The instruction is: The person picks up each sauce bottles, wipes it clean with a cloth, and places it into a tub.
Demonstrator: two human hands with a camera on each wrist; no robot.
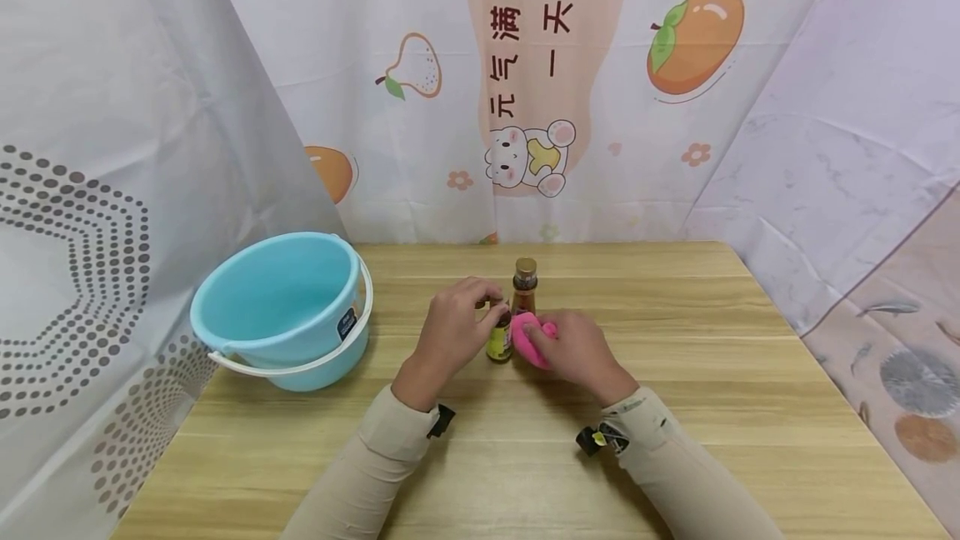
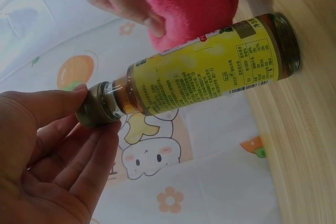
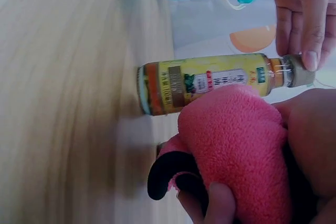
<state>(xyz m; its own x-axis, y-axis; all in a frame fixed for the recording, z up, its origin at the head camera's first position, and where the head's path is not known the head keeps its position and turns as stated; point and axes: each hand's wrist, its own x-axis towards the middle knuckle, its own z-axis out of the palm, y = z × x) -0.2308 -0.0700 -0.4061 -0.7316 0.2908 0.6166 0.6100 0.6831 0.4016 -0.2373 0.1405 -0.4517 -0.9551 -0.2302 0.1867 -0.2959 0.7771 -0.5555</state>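
Note:
My left hand (image 1: 452, 323) pinches the brown cap (image 2: 96, 106) of a small glass bottle (image 2: 205, 69) between thumb and fingers. A yellow printed label wraps this bottle, which stands upright; whether its base touches the table I cannot tell. Just right of it, my right hand (image 1: 581, 352) grips a bunched pink fluffy cloth (image 3: 231, 145) with a black edge or loop. In the right wrist view the cloth lies close against the label side. Behind both hands stands a second bottle (image 1: 526, 294) with a gold-brown cap, its lower part hidden by the cloth.
A light blue bucket (image 1: 277, 344) with a white handle stands on the wooden table (image 1: 675, 440) at the left. White printed curtains (image 1: 420, 165) hang behind the table and along its sides.

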